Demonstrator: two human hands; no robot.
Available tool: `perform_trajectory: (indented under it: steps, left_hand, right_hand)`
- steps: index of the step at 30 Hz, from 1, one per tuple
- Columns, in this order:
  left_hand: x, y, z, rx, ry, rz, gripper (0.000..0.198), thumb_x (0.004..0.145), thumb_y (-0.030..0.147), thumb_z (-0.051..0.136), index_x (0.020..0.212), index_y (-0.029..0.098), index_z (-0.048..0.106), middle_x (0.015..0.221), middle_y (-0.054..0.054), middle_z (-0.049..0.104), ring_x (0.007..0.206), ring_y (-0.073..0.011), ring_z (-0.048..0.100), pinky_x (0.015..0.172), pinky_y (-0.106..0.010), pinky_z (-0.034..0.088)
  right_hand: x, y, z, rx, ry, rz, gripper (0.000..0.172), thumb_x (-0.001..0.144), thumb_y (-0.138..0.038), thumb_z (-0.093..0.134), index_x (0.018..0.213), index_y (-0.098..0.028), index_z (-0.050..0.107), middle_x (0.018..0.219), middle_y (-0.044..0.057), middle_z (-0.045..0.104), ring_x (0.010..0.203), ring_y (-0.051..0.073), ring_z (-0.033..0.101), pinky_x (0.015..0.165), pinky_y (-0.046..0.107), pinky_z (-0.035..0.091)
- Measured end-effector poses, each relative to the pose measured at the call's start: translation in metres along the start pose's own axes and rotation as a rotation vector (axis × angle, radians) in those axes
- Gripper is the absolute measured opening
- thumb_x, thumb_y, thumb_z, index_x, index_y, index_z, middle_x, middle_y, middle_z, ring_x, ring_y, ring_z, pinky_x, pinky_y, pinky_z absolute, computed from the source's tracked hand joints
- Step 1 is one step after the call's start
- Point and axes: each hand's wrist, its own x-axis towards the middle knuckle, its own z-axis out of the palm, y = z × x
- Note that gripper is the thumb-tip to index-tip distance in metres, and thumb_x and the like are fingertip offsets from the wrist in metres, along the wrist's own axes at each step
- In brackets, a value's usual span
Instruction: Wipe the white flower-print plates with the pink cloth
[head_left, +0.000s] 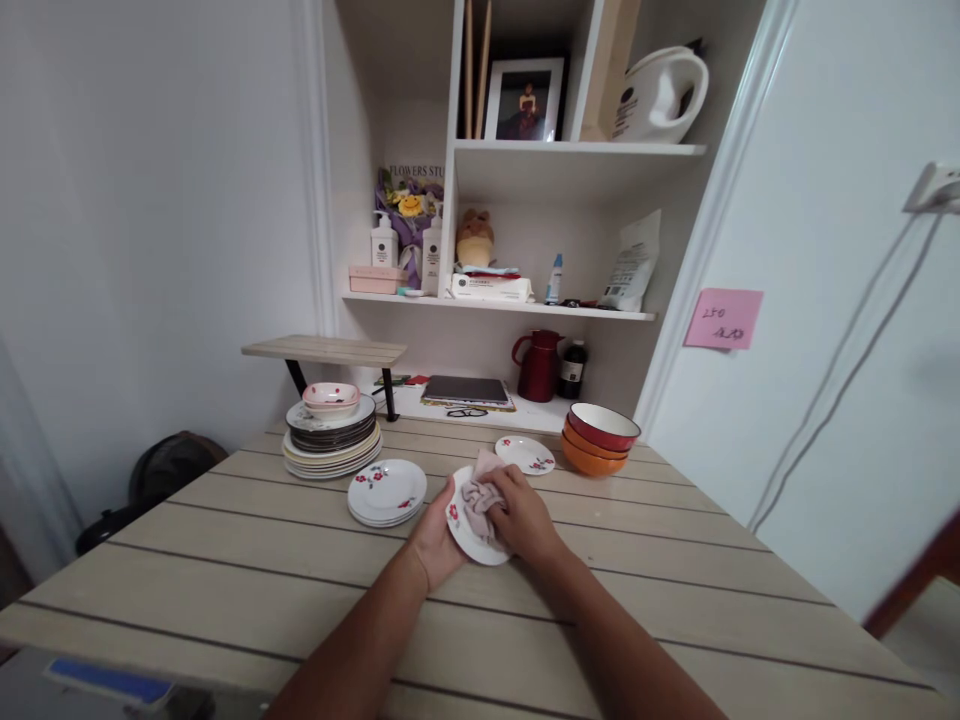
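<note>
Far left on the desk [262,560]: a tall stack of larger plates [331,445] with a pink bowl [331,398] on top, well apart from both hands.

Next to the right: a low stack of flowered plates [387,491], lying flat, near the left hand but not touching it.

Left hand [435,545]: its fingers are curled around the left rim and underside of a small plate [471,548] and hold it. The small plate is raised off the desk at mid-desk, in front of the person and between the two hands. It is tilted, its face turned up and towards the right hand, its lower edge towards the person. Being round, it has no long axis; a red flower mark shows at its left rim.

Cloth [480,500]: pale pink, bunched, lying on the upper part of the small plate's face. No clear long axis can be read from the bunch.

Right hand [525,518]: its fingers are closed on the cloth and press it against the small plate from the right. This hand is the nearer one to the plate's face; the left hand is in contact only at the rim and back.

Further right and behind the hands: a single flowered plate [525,455] lies flat on the desk, just beyond the right hand. Two nested bowls [602,437], red over orange, stand to its right.
</note>
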Motion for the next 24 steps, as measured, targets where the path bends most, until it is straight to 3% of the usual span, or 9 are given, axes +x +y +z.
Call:
perform_trajectory:
  steps: [4, 9, 12, 17, 20, 24]
  left_hand:
    - [0.003, 0.007, -0.003, -0.020, 0.015, 0.079, 0.056, 0.087, 0.052, 0.048, 0.126, 0.012, 0.056, 0.113, -0.014, 0.069, 0.106, -0.0279, 0.063, 0.097, -0.042, 0.042]
    - [0.000, 0.013, -0.002, -0.011, 0.016, 0.080, 0.055, 0.088, 0.050, 0.048, 0.123, 0.009, 0.058, 0.112, -0.015, 0.069, 0.106, -0.0276, 0.063, 0.099, -0.040, 0.041]
    - [-0.002, 0.011, 0.000, 0.010, -0.021, -0.004, 0.055, 0.088, 0.050, 0.048, 0.123, 0.008, 0.058, 0.109, -0.015, 0.070, 0.106, -0.0286, 0.063, 0.097, -0.042, 0.042]
    - [-0.001, 0.006, 0.002, 0.037, -0.054, -0.037, 0.053, 0.088, 0.051, 0.048, 0.122, 0.013, 0.058, 0.109, -0.013, 0.070, 0.105, -0.0278, 0.064, 0.097, -0.043, 0.041]
    - [0.000, 0.005, 0.001, 0.041, -0.037, -0.019, 0.053, 0.088, 0.052, 0.047, 0.121, 0.013, 0.059, 0.107, -0.014, 0.071, 0.105, -0.0281, 0.063, 0.100, -0.044, 0.039]
    - [0.001, 0.010, 0.000, 0.018, -0.022, 0.043, 0.055, 0.088, 0.053, 0.046, 0.121, 0.011, 0.060, 0.110, -0.014, 0.070, 0.107, -0.0281, 0.062, 0.101, -0.043, 0.038]
  right_hand:
    - [-0.002, 0.009, -0.008, -0.054, -0.127, 0.009, 0.035, 0.068, -0.008, 0.053, 0.100, -0.022, 0.059, 0.099, 0.002, 0.055, 0.087, 0.017, 0.054, 0.077, 0.027, 0.039]
    - [-0.005, -0.010, -0.014, 0.125, -0.297, -0.148, 0.034, 0.061, -0.007, 0.057, 0.092, -0.021, 0.060, 0.093, 0.000, 0.061, 0.086, 0.017, 0.055, 0.075, 0.026, 0.040]
    - [-0.004, -0.019, -0.008, 0.178, -0.212, -0.156, 0.035, 0.065, -0.008, 0.056, 0.097, -0.022, 0.061, 0.098, 0.001, 0.060, 0.090, 0.018, 0.055, 0.079, 0.027, 0.042]
    - [-0.001, -0.005, -0.001, 0.043, 0.035, 0.017, 0.035, 0.076, -0.013, 0.052, 0.106, -0.026, 0.060, 0.110, 0.004, 0.054, 0.093, 0.018, 0.056, 0.081, 0.029, 0.042]
    - [-0.001, 0.007, -0.007, -0.019, 0.006, 0.070, 0.034, 0.074, -0.012, 0.053, 0.104, -0.025, 0.060, 0.107, 0.004, 0.055, 0.092, 0.018, 0.055, 0.079, 0.028, 0.041]
    - [-0.003, 0.009, -0.018, -0.001, -0.183, 0.006, 0.031, 0.068, -0.012, 0.056, 0.097, -0.021, 0.058, 0.096, 0.002, 0.060, 0.087, 0.018, 0.055, 0.076, 0.027, 0.040]
